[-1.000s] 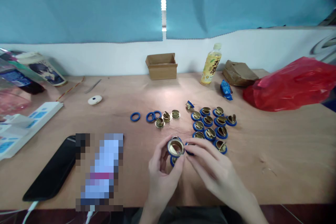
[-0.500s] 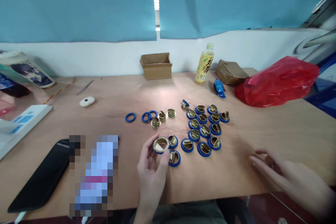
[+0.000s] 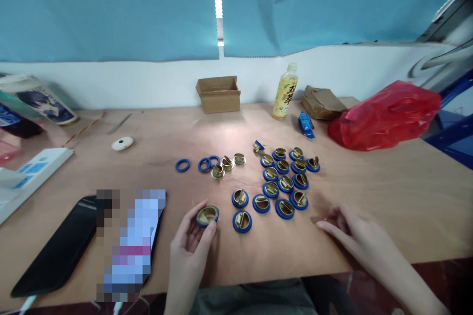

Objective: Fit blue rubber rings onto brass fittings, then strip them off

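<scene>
Between the thumb and fingers of my left hand (image 3: 195, 236) is a round brass-coloured fitting with a blue rim (image 3: 207, 216), tilted up so its hollow face shows. My right hand (image 3: 342, 229) hovers over the table at the right, thumb and fingers drawn together; whether anything is pinched there cannot be made out. Several blue-rimmed brass fittings with a raised metal piece (image 3: 284, 209) lie between the hands. Farther back, three brass fittings without blue rims (image 3: 218, 172) lie beside three loose blue rings (image 3: 182, 165).
Two phones lie at the left, a black phone (image 3: 55, 246) and a phone with a blurred screen (image 3: 135, 241). A white power strip (image 3: 37, 172) is beyond them. At the back stand an open cardboard box (image 3: 220, 101) and a drink bottle (image 3: 286, 91); a red plastic bag (image 3: 384, 118) rests at right.
My left hand has moved left and towards me with the brass fitting, away from the nearby pieces. My right hand has come left, closer to the group of fittings.
</scene>
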Tool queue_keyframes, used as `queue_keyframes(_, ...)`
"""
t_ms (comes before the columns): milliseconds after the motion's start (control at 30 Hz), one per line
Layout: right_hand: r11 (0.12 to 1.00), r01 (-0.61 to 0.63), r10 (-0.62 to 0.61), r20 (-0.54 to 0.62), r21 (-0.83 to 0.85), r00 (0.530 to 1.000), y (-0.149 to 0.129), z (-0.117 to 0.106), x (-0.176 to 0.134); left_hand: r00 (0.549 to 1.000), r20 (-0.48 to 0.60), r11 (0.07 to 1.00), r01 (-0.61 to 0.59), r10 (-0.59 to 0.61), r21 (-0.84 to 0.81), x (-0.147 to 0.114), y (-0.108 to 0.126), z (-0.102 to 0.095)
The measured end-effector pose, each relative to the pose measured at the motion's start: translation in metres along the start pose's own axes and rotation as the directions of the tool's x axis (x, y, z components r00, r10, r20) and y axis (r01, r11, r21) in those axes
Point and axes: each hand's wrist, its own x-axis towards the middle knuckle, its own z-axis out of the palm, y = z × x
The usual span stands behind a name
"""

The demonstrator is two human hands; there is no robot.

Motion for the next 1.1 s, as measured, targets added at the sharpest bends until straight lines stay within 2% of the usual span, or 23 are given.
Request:
queue_keyframes(200,0.995,0.088,-0.085,0.055,-0.056,0.995,-0.019,0.015,0.002,0.999,0.034,0.999,-0.021,0.020,0.031,-0.001,0.003,0.001)
queue_keyframes(467,0.968,0.248,-0.244,0.088,-0.040,0.966,-0.022,0.004,0.000,0.985,0.111,0.990,-0.135,0.130,0.044,-0.011,0.001,0.012)
queue_keyframes(567,0.974,0.227,-0.227,0.162,0.022,0.960,-0.023,-0.002,0.000,0.966,0.185,0.982,-0.188,0.179,0.029,-0.014,0.005,0.019)
queue_keyframes(733,0.961,0.232,-0.260,0.213,0.150,0.942,-0.041,-0.010,-0.003,0.900,0.293,0.943,-0.333,0.323,-0.016,-0.010,0.026,0.029)
queue_keyframes(800,0.938,0.237,-0.295,0.228,0.252,0.928,-0.056,-0.011,-0.005,0.897,0.305,0.946,-0.320,0.320,-0.051,-0.007,0.031,0.032)
queue_keyframes(967,0.821,0.254,-0.401,0.200,0.512,0.894,-0.097,-0.003,-0.005,0.950,0.265,0.983,-0.139,0.166,-0.119,-0.006,0.029,0.038)
queue_keyframes(1100,0.723,0.245,-0.458,0.183,0.646,0.870,-0.120,0.010,-0.003,0.934,0.344,0.994,-0.076,0.098,-0.077,-0.012,0.025,0.038)
